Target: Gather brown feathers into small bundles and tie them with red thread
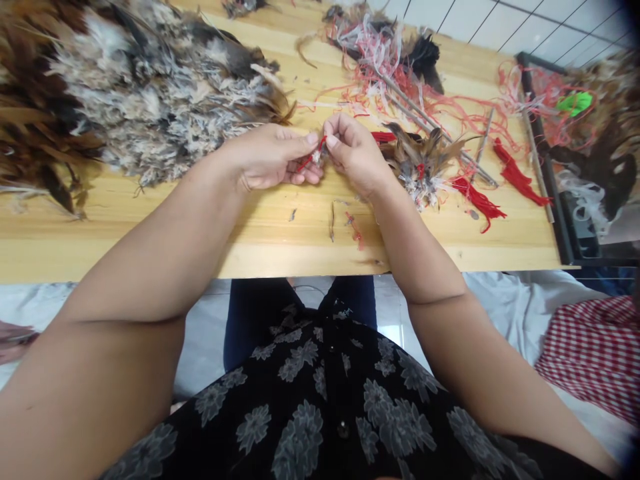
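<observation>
Over the wooden table, my left hand and my right hand meet with their fingertips nearly touching. Both pinch a small feather piece with red string between them; the string shows at my left fingers and by my right thumb. Just right of my right hand lies a bundle of brown and grey feathers with a bit of red on it. A large pile of pale feathers lies to the left of my left hand.
Brown feathers fill the far left. Pink and white strips, thin rods and red string bundles lie to the right. A black-framed tray stands at the right end. Another person's hand shows at the left edge.
</observation>
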`<state>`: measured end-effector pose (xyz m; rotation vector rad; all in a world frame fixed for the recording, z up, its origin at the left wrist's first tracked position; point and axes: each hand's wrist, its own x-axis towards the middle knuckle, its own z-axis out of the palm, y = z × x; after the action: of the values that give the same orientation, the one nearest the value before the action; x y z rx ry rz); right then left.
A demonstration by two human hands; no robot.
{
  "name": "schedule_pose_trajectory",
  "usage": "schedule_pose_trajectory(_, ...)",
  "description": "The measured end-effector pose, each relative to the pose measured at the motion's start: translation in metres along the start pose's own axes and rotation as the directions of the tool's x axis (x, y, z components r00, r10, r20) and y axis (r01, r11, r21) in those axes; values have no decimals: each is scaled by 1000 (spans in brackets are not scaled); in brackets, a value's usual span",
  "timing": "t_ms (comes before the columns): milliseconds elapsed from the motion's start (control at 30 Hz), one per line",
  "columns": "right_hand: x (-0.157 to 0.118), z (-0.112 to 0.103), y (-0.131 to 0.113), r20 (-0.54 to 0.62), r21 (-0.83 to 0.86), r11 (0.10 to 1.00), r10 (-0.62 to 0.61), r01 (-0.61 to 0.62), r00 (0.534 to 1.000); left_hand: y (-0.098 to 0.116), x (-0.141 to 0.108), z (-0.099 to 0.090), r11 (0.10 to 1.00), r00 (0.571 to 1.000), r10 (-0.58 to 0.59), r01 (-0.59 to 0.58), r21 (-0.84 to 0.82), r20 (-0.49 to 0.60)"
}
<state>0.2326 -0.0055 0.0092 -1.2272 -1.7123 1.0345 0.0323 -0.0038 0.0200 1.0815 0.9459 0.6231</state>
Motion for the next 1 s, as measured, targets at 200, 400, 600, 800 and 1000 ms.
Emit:
schedule_pose_trajectory(200, -2, -2, -5, 46, 224, 970, 83, -91, 995, 1, -2, 6, 991, 990, 124, -127, -40, -62)
schedule_pose_trajectory(400, 5, -6, 15, -14, 481, 876, 40, -29, 999, 2, -4, 12, 980, 977, 179, -187, -60, -119)
schedule_pose_trajectory(600, 8, 10, 16, 141, 357, 933, 7, -57, 990, -3, -2, 5, 980, 985, 171, -171, -100, -3)
schedule_pose_trajectory(800, 12, 16, 20, 233, 300, 954, -101, 28, 967, -12, 4, -9, 983, 988, 154, -153, -96, 1)
schedule_pose_trajectory(1000, -16, 17, -8, 157, -125, 963, -217, 237, 964, -9, 0, -13, 987, 990, 140, -142, -73, -29)
